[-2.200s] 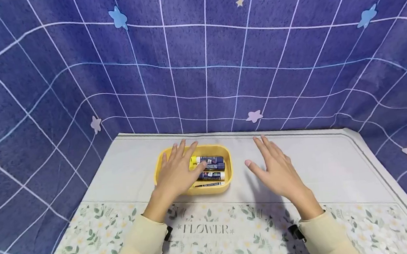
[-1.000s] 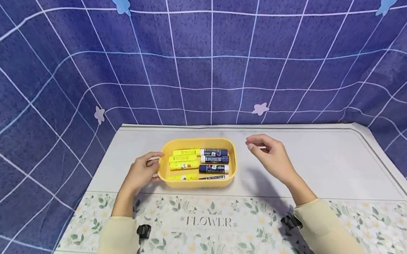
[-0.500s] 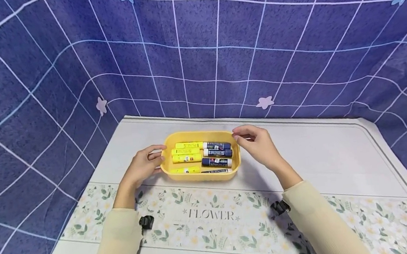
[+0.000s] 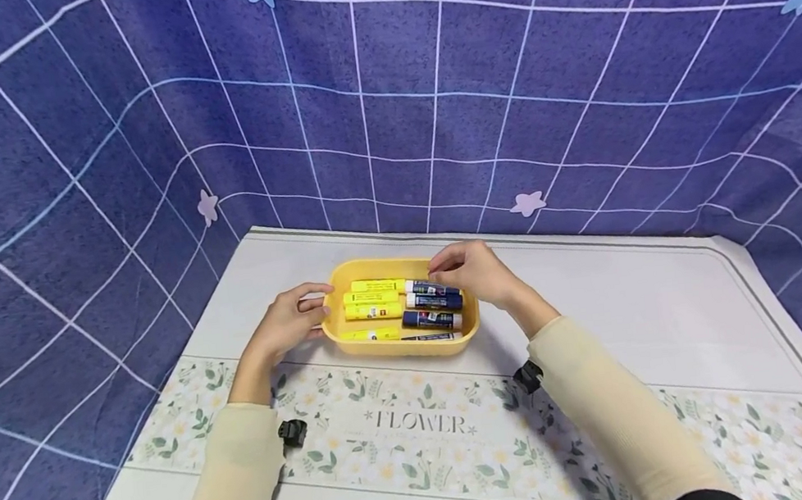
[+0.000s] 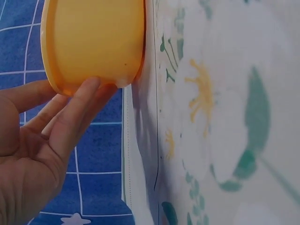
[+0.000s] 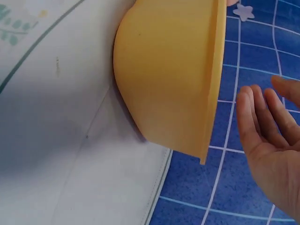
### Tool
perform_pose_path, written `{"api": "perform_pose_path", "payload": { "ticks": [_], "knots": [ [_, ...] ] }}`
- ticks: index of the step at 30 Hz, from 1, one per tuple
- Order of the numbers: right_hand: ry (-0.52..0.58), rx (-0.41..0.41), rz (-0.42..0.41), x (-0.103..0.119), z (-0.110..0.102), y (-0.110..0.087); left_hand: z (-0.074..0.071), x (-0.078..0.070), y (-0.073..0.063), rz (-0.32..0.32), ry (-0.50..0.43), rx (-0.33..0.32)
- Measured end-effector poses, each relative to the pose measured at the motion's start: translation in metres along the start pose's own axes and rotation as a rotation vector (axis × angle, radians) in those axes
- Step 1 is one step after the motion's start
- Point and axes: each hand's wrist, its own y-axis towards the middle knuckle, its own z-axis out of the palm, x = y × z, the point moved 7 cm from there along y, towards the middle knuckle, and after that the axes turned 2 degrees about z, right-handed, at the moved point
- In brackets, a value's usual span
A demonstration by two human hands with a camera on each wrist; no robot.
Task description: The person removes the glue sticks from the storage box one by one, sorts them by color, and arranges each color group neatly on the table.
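Observation:
A yellow plastic bin (image 4: 405,348) sits on the table toward the back, in the head view. Several yellow tubes (image 4: 374,311) lie in its left half, and dark blue tubes with white ends (image 4: 431,319), like glue sticks, in its right half. Along the front wall is a thin dark pen-like stick (image 4: 432,337). My left hand (image 4: 290,322) pinches the bin's left end, one finger over the rim and others against the outer wall. My right hand (image 4: 481,274) hovers over the bin's back right corner, fingers loosely bent and apart from the rim in the right wrist view.
A white table cover (image 4: 600,301) with a floral band and the word FLOWER lies under everything. A blue curtain (image 4: 384,103) with a white grid and stars rises behind the table and at both sides. Black wrist cameras (image 4: 292,433) sit at both cuffs.
My left hand went from over the bin to its left end and took hold there. My right hand moved left, from beside the bin to above its right half.

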Motion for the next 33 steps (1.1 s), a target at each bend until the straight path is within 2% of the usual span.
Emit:
{"api": "perform_pose_path", "payload": {
  "ticks": [6, 11, 15, 21, 33],
  "knots": [
    [0.007, 0.1, 0.073, -0.012, 0.015, 0.013, 0.001, -0.002, 0.0, 0.004, -0.004, 0.002],
    [-0.002, 0.185, 0.127, -0.025, 0.024, 0.012, 0.003, -0.002, 0.003, 0.003, -0.008, 0.002],
    [-0.04, 0.236, 0.139, -0.029, 0.031, 0.012, 0.003, 0.0, 0.002, -0.008, -0.017, -0.001],
    [-0.183, 0.27, 0.116, -0.027, 0.042, 0.016, 0.002, 0.0, -0.002, -0.018, -0.02, -0.019],
    [-0.381, 0.229, -0.005, -0.021, 0.053, 0.013, 0.005, -0.005, -0.003, -0.024, -0.019, -0.027]
  ]
}}
